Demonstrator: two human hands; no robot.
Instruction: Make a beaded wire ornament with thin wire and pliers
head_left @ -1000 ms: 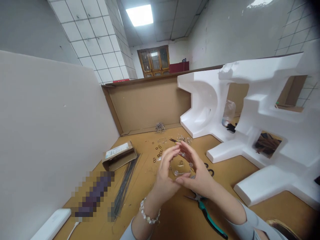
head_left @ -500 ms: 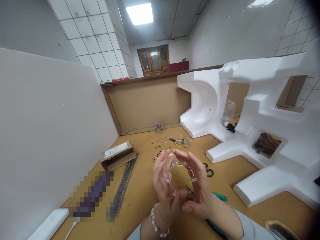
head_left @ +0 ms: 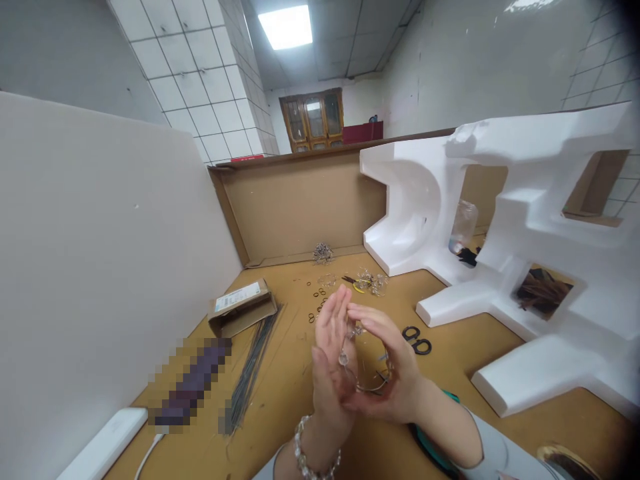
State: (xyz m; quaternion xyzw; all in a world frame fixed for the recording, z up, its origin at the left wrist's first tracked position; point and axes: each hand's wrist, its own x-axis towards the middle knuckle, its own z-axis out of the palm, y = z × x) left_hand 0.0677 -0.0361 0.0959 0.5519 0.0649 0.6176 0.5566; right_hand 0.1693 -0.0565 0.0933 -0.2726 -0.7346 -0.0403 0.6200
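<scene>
A thin wire bracelet with clear beads [head_left: 343,359] is upright between my two hands. My right hand [head_left: 397,367] curls round its far side, fingers over the top and thumb below. Flat and upright, my left hand [head_left: 333,370] has its fingers stretched out and its palm against the left side of the ring. Part of the bracelet is hidden behind the right fingers. A string of clear beads [head_left: 303,453] circles my left wrist. Under my right forearm lies a teal-handled tool [head_left: 430,450], mostly covered. Black-handled scissors [head_left: 417,340] lie just right of my right hand.
Small dark rings [head_left: 320,293], yellow-handled pliers [head_left: 360,285] and clear beaded pieces [head_left: 375,283] lie beyond my hands. Left are grey wires [head_left: 250,373], an open cardboard box [head_left: 243,310] and a white power strip [head_left: 107,443]. White foam [head_left: 515,393] borders the right.
My left hand has straightened and turned flatter against the bracelet. The right hand curls further round it, and the ring has turned. The view has shifted slightly.
</scene>
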